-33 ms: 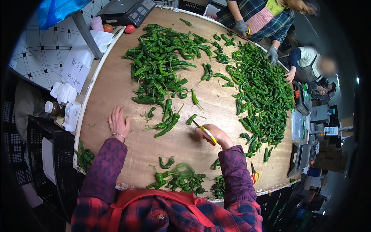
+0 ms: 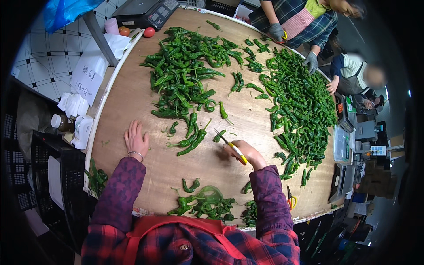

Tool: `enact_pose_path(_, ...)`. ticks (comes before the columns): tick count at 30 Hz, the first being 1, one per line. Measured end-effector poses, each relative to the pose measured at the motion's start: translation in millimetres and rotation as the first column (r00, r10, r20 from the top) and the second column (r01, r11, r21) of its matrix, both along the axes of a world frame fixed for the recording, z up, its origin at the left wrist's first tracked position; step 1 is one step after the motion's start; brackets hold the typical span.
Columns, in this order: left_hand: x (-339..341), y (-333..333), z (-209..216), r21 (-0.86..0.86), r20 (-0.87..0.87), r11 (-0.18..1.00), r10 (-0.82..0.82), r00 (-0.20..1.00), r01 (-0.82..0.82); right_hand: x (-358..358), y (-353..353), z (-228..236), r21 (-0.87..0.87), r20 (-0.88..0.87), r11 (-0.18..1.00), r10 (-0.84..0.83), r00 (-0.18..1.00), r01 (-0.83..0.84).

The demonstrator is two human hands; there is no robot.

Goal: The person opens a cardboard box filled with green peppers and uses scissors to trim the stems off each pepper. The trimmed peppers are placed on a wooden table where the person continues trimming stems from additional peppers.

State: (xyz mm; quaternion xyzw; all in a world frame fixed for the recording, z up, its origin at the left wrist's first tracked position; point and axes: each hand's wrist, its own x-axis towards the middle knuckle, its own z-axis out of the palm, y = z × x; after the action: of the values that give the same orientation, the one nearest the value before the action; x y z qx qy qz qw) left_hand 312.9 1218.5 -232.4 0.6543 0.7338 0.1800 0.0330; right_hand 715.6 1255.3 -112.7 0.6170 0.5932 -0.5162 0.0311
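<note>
My left hand (image 2: 136, 139) lies flat on the wooden table (image 2: 128, 97), fingers spread, holding nothing. In my right hand (image 2: 245, 153) is a pair of scissors (image 2: 237, 153) with yellow-and-white handles. Their blades point up and left, beside a short green pepper (image 2: 219, 135). Between my hands lie a few long green peppers (image 2: 193, 144), and a single pepper (image 2: 224, 113) sits just beyond the blades. A large heap of green peppers (image 2: 181, 70) spreads ahead of me. Close to my body, more peppers (image 2: 214, 205) lie around a green net bag (image 2: 210, 193).
A bigger pepper pile (image 2: 300, 101) covers the right side. Across the table a person in grey gloves (image 2: 311, 62) holds scissors; another person (image 2: 353, 73) stands beside them. Red-and-yellow scissors (image 2: 291, 201) lie near my right forearm. A scale (image 2: 145, 13) and a tomato (image 2: 149, 32) are far left.
</note>
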Motion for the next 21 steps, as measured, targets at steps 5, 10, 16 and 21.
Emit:
enact_pose_path(5,1.6,0.1,-0.9,-0.002,-0.005,1.000,0.001,1.000,-0.001,-24.5,13.6,-7.6,0.240,0.112,0.961,0.109,0.988,-0.133)
enact_pose_path(10,3.0,-0.5,4.3,0.013,0.031,1.000,-0.004,1.000,0.004,-25.8,3.6,-33.8,0.391,0.121,0.911,0.091,0.988,-0.132)
enact_pose_path(16,0.6,0.0,-2.8,0.032,0.010,0.999,0.000,1.000,0.000,-2.0,-55.6,-43.1,0.388,0.067,0.922,-0.033,0.997,0.004)
enact_pose_path(21,-0.7,-1.1,-2.3,0.034,0.009,0.999,0.006,1.000,-0.006,-65.1,-73.4,10.5,-0.293,-0.442,0.953,-0.213,0.872,0.084)
